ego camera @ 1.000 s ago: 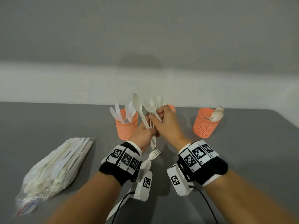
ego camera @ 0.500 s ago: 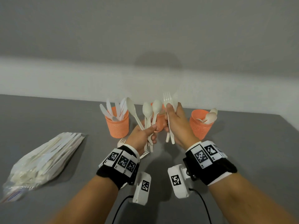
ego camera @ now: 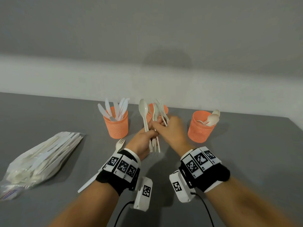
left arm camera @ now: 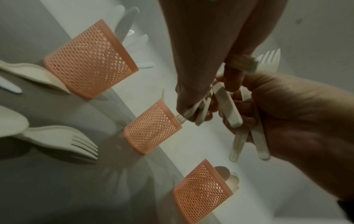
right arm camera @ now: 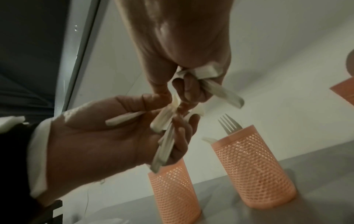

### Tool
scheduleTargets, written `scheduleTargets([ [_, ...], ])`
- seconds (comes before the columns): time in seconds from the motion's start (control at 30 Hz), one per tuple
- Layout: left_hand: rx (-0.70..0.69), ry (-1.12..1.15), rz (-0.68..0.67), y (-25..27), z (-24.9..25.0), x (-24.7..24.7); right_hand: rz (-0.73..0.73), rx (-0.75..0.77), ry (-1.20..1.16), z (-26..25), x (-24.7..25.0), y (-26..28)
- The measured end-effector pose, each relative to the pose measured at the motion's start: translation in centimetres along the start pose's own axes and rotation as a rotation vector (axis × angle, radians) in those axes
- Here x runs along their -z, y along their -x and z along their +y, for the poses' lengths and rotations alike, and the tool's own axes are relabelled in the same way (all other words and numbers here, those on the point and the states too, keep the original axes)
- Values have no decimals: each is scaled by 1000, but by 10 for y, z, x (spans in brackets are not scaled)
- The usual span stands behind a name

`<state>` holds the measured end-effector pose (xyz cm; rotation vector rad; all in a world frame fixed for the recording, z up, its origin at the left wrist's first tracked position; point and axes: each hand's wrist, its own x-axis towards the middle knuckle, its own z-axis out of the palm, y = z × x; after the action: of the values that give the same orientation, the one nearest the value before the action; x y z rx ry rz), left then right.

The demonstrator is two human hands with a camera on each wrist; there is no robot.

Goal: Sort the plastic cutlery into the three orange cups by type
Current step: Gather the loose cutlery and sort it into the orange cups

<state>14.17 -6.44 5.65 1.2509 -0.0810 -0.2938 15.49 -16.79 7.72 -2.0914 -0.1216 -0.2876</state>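
Left hand (ego camera: 144,141), palm turned inward, grips a bundle of cutlery (ego camera: 154,128) upright above the tabletop (ego camera: 246,161), before the middle cup (ego camera: 164,108). Right hand (ego camera: 170,131), fingers curled, pinches handles within the bundle.

The person's arms are bare, low in the head view. Each wrist wears a wide black band (ego camera: 114,179) with a thin white edge. On top of each band sit 3 white squares (ego camera: 122,166) with black block patterns. The right wrist band (ego camera: 216,176) has 3 such squares (ego camera: 200,160) too. Under each wrist hangs a small white box (ego camera: 143,194) with 1 black pattern square on it. The right box (ego camera: 180,185) looks the same. A thin black cable (ego camera: 122,212) runs from each box toward the bottom of the frame.
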Motion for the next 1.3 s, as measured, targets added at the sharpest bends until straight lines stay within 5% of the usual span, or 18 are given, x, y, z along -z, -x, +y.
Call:
scheduleTargets([
  [0.27,-27,5,94,-10,-10,15,-122,-16,-61,8,-9,-4],
  [0.43,-35,62,139,-16,-5,30,-36,-95,-372,11,-10,-20],
  [0.8,-20,91,75,-13,18,64,174,-39,-488,7,9,-123],
  [1.07,-62,7,22,-23,19,74,-89,-191,-281,41,-21,-139],
  [1.23,-93,-7,-24,-31,18,67,149,10,-238,17,-3,-124],
  [1.3,-110,14,-41,-35,16,59,120,36,-314,-2,3,-103],
])
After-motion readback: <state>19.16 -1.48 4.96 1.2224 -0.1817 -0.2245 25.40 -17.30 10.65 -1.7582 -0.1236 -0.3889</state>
